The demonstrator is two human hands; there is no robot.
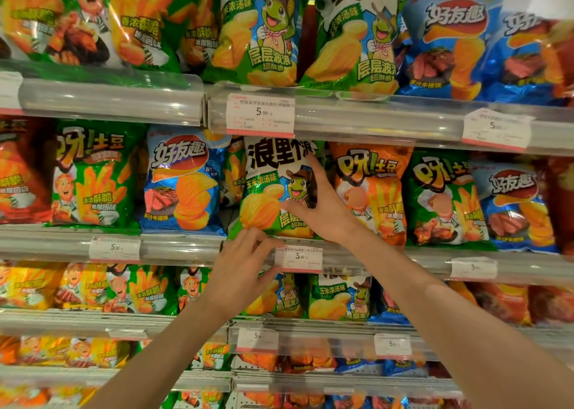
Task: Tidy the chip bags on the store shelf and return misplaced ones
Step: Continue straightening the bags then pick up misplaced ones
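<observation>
— Green-and-white chip bag (273, 188) stood on the middle shelf (186, 247), right hand (320, 205) gripping its three-o'clock edge.
— Left hand (240, 262), fingers loosely spread, steadied six o'clock; best lifted out straight.

We see glossy plastic film on the green-and-white chip bag (273, 188), crinkled and catching the light. The blue bag (183, 181) beside it has a shinier, foil-like sheen, and the orange bag (372, 191) looks equally slick. The shelf rail (186, 247) is clear, smooth plastic with soft reflections. The price tag (298, 259) clipped in it is matt white paper with a red strip.
</observation>
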